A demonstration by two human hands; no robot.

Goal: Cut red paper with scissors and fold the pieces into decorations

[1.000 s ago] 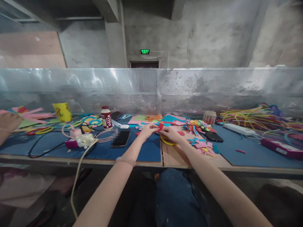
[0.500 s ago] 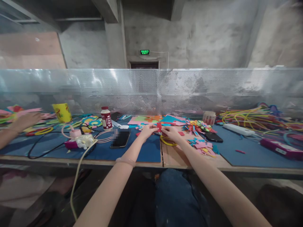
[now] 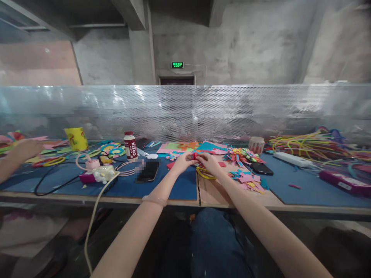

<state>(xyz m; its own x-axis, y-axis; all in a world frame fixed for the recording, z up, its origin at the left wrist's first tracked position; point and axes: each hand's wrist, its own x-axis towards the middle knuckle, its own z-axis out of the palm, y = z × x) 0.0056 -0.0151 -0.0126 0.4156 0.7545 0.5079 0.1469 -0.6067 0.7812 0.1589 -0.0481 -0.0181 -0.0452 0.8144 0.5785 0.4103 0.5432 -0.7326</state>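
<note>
Between my fingertips is a small red piece [image 3: 194, 156] that looks like paper or foam, now folded or curled. My left hand [image 3: 184, 162] pinches it from the left, and my right hand [image 3: 209, 163] pinches it from the right. Both hands are held over the middle of the table. Under my right hand lie yellow scissor-like loops [image 3: 205, 173], partly covered by it. Red pieces [image 3: 170, 165] lie beside my left wrist. Behind my hands are coloured sheets [image 3: 213, 147] in pink, orange, green and blue.
Cut scraps [image 3: 247, 179] and a fringed colourful bundle [image 3: 242, 155] lie to the right, near a black phone [image 3: 261, 168]. A bottle [image 3: 130, 146], another phone [image 3: 148, 171] and a cabled power strip [image 3: 100, 174] are left. Another person's hand [image 3: 27, 150] works at far left.
The red piece stood upright and flat between my fingers; now it is lower and folded or curled. My fingers have closed in around it. The other person's hand has shifted left.
</note>
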